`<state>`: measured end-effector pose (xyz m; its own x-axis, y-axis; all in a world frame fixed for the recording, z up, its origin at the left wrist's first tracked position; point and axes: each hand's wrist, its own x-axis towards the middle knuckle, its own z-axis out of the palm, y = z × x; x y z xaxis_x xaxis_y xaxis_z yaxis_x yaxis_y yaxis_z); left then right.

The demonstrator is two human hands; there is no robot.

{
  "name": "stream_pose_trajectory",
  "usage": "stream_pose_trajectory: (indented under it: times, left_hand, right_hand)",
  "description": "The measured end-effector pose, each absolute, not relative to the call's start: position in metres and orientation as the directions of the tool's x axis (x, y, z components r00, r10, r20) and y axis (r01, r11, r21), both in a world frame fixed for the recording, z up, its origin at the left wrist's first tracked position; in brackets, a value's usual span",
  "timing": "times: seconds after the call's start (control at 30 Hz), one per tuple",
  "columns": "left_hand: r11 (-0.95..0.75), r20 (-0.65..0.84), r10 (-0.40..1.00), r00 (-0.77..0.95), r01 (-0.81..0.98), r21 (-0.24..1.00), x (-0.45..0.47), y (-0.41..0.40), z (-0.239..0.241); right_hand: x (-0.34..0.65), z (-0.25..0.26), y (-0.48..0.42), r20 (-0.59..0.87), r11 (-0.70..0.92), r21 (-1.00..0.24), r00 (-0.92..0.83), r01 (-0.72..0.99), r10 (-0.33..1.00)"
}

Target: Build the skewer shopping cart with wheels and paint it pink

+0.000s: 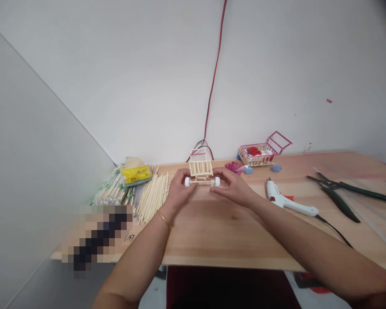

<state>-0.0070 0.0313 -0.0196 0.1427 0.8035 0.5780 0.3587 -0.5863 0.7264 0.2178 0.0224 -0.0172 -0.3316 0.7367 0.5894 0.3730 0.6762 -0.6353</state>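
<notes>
A small cart built from pale wooden sticks (200, 168) stands on the wooden table (231, 231), with white wheels (217, 181) at both ends of its axle. My left hand (177, 189) has its fingers closed on the left wheel end. My right hand (232, 185) pinches the right wheel end. Both hands hold the cart from the near side. A gold bangle sits on my left wrist.
A pile of loose wooden sticks (152, 195) and bagged sticks (111, 191) lie at the left, with a yellow packet (136, 173). A white glue gun (287, 201) and dark pliers (339, 193) lie right. A pink-trimmed stick basket (260, 153) stands at the back.
</notes>
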Motion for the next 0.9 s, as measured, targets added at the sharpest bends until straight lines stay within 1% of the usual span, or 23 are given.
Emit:
stream_pose_trajectory:
  times: [0.17, 0.3, 0.4, 0.5, 0.57, 0.67, 0.8, 0.9]
  left_hand:
    - [-0.555, 0.570, 0.818, 0.080, 0.375, 0.743, -0.005, 0.027, -0.018]
    - [-0.543, 0.552, 0.834, 0.027, 0.226, 0.809, -0.001, 0.026, -0.022]
    - [-0.531, 0.533, 0.846, 0.019, 0.117, 0.839, 0.001, 0.025, -0.022]
    - [-0.496, 0.494, 0.869, 0.039, 0.071, 0.866, 0.001, 0.025, -0.020]
    - [-0.489, 0.487, 0.872, 0.048, 0.088, 0.868, -0.001, 0.026, -0.019]
    - [-0.509, 0.512, 0.858, 0.032, 0.171, 0.843, -0.003, 0.025, -0.015]
    - [-0.556, 0.573, 0.819, 0.027, 0.280, 0.782, -0.004, 0.018, -0.006]
    - [-0.590, 0.615, 0.788, 0.031, 0.324, 0.740, -0.004, 0.013, 0.000]
  right_hand:
    - [0.214, -0.017, 0.020, 0.633, 0.713, -0.592, -0.331, 0.374, 0.699]
    - [0.210, -0.014, 0.015, 0.694, 0.746, -0.536, -0.297, 0.396, 0.656]
    - [0.208, -0.012, 0.011, 0.735, 0.780, -0.481, -0.300, 0.401, 0.608]
    - [0.208, -0.013, 0.009, 0.769, 0.817, -0.420, -0.324, 0.395, 0.551]
    - [0.208, -0.013, 0.009, 0.773, 0.827, -0.401, -0.338, 0.394, 0.536]
    - [0.210, -0.013, 0.009, 0.772, 0.824, -0.405, -0.335, 0.395, 0.540]
    - [0.213, -0.007, 0.006, 0.787, 0.835, -0.381, -0.334, 0.397, 0.518]
    - [0.214, -0.003, 0.003, 0.804, 0.847, -0.356, -0.331, 0.396, 0.493]
